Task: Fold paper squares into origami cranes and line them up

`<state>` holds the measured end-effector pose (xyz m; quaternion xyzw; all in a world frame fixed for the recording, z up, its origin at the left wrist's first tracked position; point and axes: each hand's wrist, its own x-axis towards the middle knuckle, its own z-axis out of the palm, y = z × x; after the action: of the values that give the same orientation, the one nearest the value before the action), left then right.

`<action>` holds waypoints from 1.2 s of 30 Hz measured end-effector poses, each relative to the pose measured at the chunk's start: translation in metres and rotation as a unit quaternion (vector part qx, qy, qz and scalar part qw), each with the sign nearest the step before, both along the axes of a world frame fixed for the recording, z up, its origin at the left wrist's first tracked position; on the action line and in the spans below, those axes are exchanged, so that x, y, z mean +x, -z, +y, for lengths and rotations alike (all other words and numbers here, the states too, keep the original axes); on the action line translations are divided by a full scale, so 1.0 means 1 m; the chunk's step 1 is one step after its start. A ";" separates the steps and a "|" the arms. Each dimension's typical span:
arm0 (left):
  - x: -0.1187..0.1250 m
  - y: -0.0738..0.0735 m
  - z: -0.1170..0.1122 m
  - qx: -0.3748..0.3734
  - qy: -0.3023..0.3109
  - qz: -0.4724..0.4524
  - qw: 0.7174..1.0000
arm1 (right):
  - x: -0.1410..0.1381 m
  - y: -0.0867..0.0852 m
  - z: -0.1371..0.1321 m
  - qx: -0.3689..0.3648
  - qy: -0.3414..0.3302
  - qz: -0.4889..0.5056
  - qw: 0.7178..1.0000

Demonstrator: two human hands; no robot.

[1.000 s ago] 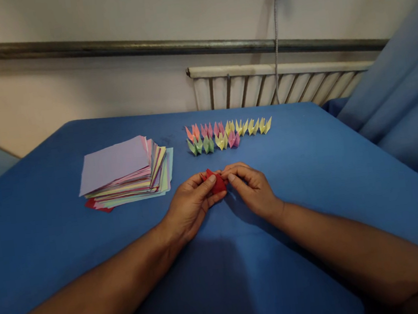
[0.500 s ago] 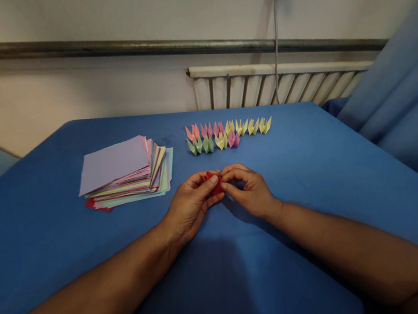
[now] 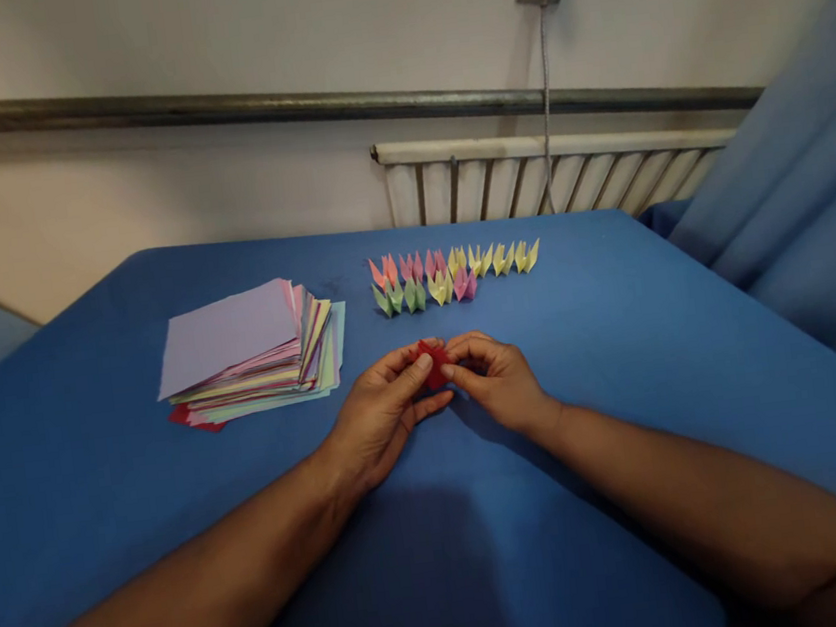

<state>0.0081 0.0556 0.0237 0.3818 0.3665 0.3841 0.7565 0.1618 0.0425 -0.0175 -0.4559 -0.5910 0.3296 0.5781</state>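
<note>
A small piece of folded red paper point(image 3: 435, 364) is held between my two hands, a little above the blue table. My left hand point(image 3: 383, 403) pinches its left side, thumb on top and fingers behind. On its right side, the thumb and fingertips of my right hand point(image 3: 497, 380) are closed on it. My fingers cover part of the folds, so its full shape is hidden. Beyond my hands, several folded paper cranes point(image 3: 441, 288) in orange, pink, yellow and green stand upright in two rows.
To the left lies a thick, uneven stack of coloured paper point(image 3: 231, 335), lavender on top. The blue table point(image 3: 579, 335) reaches back to a wall with a pipe point(image 3: 274, 105) and a white radiator point(image 3: 475, 151). A blue curtain point(image 3: 786, 171) hangs at the right.
The red paper has turned in my fingers and more of it shows, a point now sticking up. My hands have stayed in nearly the same place; the view has tilted slightly.
</note>
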 end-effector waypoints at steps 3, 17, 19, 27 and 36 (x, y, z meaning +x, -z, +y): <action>-0.001 0.003 0.002 0.023 -0.010 0.033 0.999 | 0.001 0.006 0.006 -0.027 0.010 0.046 0.999; -0.002 0.012 0.009 0.081 -0.028 0.071 0.994 | 0.004 0.005 0.008 -0.084 0.004 0.068 0.994; -0.001 0.013 0.009 0.098 -0.031 0.083 0.991 | 0.004 0.005 0.008 -0.080 0.004 0.071 0.994; 0.000 0.013 0.007 0.165 -0.047 0.125 0.977 | -0.001 0.000 0.004 -0.066 0.022 0.091 0.993; -0.004 0.015 0.009 0.294 -0.090 0.186 0.933 | -0.003 -0.010 -0.008 0.053 0.027 -0.046 0.997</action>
<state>0.0044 0.0643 0.0088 0.6171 0.4042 0.4631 0.4912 0.1593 0.0341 -0.0078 -0.4550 -0.6208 0.2608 0.5827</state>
